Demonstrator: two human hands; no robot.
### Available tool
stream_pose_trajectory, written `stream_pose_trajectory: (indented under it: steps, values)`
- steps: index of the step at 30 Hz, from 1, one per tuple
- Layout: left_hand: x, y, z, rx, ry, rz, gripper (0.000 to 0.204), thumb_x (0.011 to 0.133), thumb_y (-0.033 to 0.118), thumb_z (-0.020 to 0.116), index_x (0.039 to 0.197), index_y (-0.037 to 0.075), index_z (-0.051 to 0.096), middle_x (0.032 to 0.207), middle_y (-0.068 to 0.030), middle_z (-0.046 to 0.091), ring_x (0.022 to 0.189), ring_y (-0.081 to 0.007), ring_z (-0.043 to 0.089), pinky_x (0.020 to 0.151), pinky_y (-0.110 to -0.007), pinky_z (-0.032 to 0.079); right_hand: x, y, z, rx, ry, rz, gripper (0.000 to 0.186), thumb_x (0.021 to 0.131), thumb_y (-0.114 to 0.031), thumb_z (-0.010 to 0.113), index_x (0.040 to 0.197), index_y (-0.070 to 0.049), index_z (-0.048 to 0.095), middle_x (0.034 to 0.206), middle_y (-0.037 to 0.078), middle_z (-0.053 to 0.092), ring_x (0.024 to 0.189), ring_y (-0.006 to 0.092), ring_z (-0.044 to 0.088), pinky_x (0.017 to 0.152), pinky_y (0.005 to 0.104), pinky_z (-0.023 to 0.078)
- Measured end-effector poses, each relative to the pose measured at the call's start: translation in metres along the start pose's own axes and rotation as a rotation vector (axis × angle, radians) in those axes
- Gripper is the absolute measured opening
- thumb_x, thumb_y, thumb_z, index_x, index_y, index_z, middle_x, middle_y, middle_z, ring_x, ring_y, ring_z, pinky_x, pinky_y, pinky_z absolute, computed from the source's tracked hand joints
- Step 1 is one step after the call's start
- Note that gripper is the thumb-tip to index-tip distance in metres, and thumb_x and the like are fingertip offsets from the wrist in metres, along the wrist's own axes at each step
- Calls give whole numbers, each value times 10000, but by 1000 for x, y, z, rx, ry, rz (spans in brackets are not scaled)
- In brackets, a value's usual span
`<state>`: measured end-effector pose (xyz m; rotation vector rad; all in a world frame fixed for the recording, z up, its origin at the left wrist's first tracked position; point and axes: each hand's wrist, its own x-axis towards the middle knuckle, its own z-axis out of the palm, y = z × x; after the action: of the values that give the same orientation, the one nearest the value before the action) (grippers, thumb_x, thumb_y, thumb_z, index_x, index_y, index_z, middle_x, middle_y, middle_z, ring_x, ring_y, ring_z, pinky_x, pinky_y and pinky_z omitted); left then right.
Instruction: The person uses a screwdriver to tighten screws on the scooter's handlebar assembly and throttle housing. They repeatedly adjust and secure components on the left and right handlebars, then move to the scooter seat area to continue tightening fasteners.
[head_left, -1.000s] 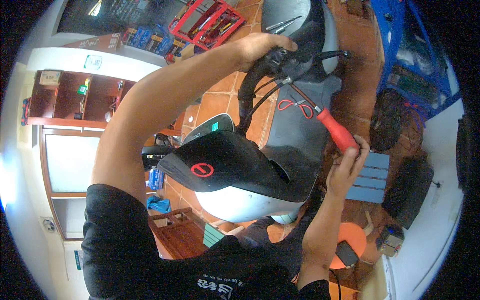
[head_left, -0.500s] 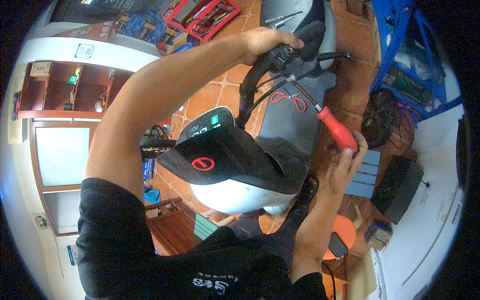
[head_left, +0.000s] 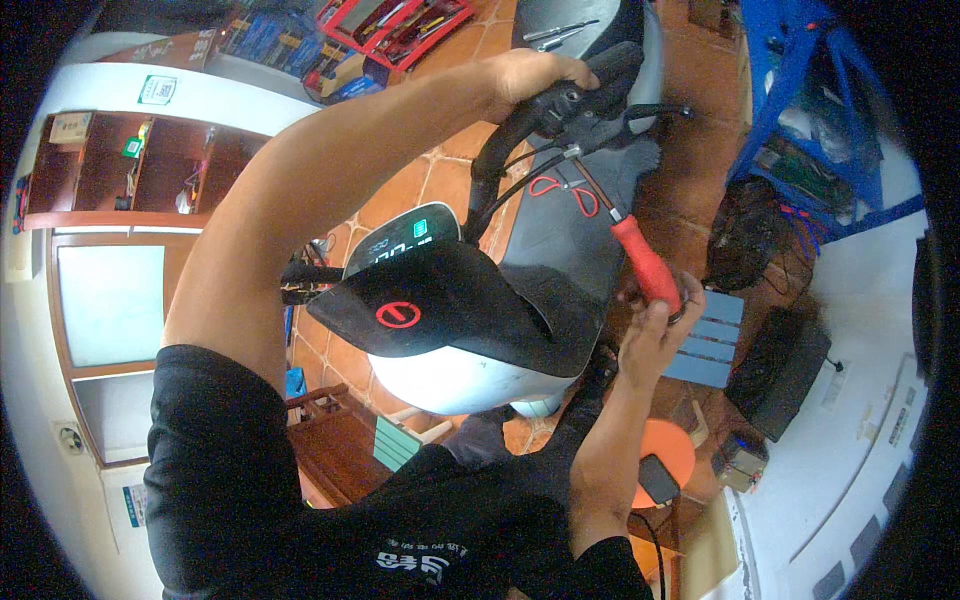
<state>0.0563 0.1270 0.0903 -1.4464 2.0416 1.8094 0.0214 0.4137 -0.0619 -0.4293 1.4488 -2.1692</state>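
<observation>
My left hand point(head_left: 540, 80) is closed around the handlebar point(head_left: 580, 105) of an electric scooter, beside its grip and switch housing, thumb on top. In my right hand point(head_left: 655, 325) is a screwdriver point(head_left: 645, 260) with a red handle, its shaft pointing up and left. The tip meets the underside of the brake lever mount point(head_left: 575, 152); the exact contact is too small to make out. A black brake lever point(head_left: 655, 112) sticks out to the right. The scooter's black front cowl point(head_left: 440, 305), with a lit display point(head_left: 405, 240), lies nearer me.
Red-handled scissors point(head_left: 565, 195) rest on the scooter's dark grey body. Slim metal tools point(head_left: 560, 35) lie on it farther off. A red toolbox point(head_left: 395, 28) stands at the back. To the right are a blue rack point(head_left: 790, 90), a blue slatted stool point(head_left: 710, 338) and an orange seat point(head_left: 665, 440) holding a phone.
The whole view has shifted slightly, with scooter, hands and screwdriver appearing a little farther left. Both hands keep their holds, and the screwdriver tip stays at the lever mount.
</observation>
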Motion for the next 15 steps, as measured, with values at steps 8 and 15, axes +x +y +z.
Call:
stream_pose_trajectory:
  steps: [8,15]
  values:
    - [-6,5,7,-58,55,-14,309,745,301,723,875,30,650,754,-69,670,589,-159,625,552,-331,523,-7,-7,4,101,-31,-41,531,954,-429,523,1309,-89,323,1013,107,574,753,191,583,619,303,471]
    - [1,-1,0,-73,-9,-45,355,762,315,718,954,22,653,827,-81,688,660,-174,647,621,-325,530,-13,-2,6,233,39,145,467,962,-362,477,1303,-84,322,1005,137,574,643,197,571,587,278,491]
